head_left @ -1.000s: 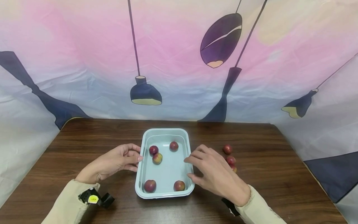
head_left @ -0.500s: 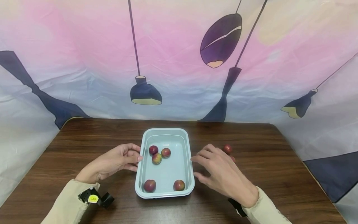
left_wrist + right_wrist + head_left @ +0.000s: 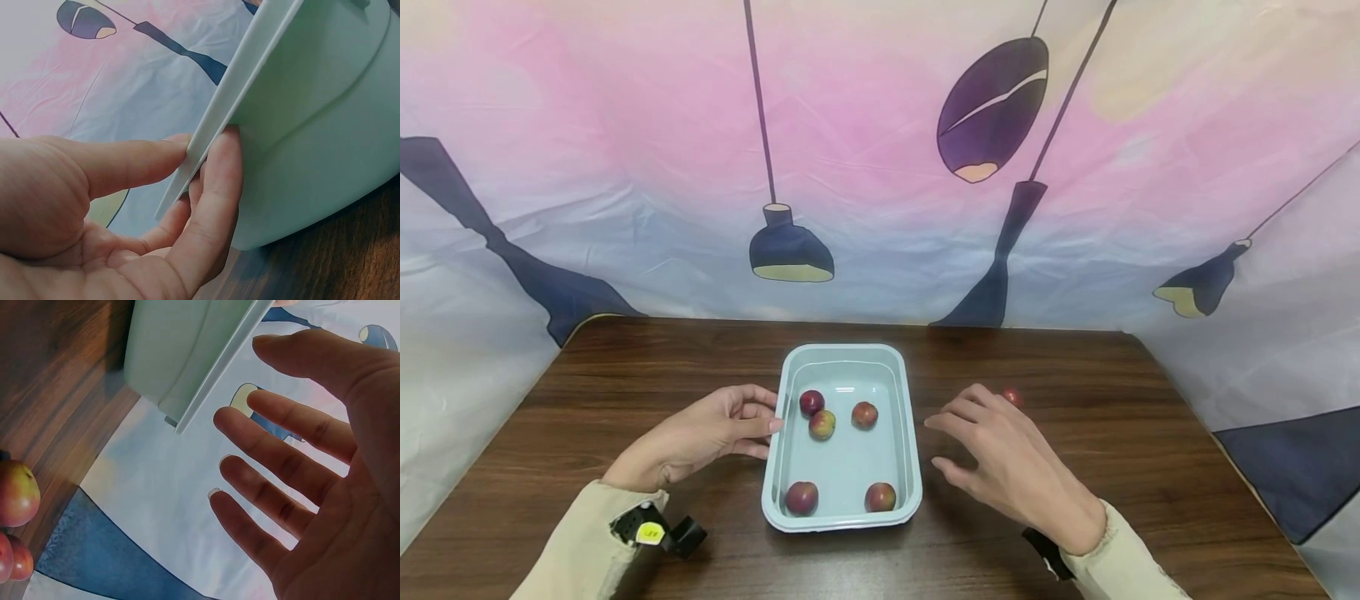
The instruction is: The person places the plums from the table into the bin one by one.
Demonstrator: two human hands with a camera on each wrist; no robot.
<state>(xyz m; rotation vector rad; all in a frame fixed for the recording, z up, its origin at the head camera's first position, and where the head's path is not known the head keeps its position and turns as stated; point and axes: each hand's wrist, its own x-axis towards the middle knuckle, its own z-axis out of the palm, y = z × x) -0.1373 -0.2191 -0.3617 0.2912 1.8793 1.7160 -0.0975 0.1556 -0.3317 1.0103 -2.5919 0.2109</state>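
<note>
A pale blue-green plastic tray (image 3: 850, 523) stands on the table. My left hand (image 3: 718, 429) pinches its left rim, thumb on top and fingers curled below, as the left wrist view shows. Several plums lie in the tray: a dark red plum (image 3: 812, 403) touching a yellow-red plum (image 3: 822, 425), a red plum (image 3: 864, 415) right of them, and one plum (image 3: 802, 497) and another plum (image 3: 880, 497) in the near corners. My right hand (image 3: 1000, 454) hovers just right of the tray, fingers spread and holding nothing.
Beyond my right hand a red plum (image 3: 1012, 397) shows on the wooden table (image 3: 1120, 467). The right wrist view reveals a yellow-red plum (image 3: 17, 492) and more plums (image 3: 20, 557) there, mostly hidden in the head view. A printed cloth (image 3: 880, 167) hangs behind.
My right hand has drawn away from the tray to the right, now covering most of the plums on the table. One plum in the tray rolled nearer and left, then back right. My left hand stays put.
</note>
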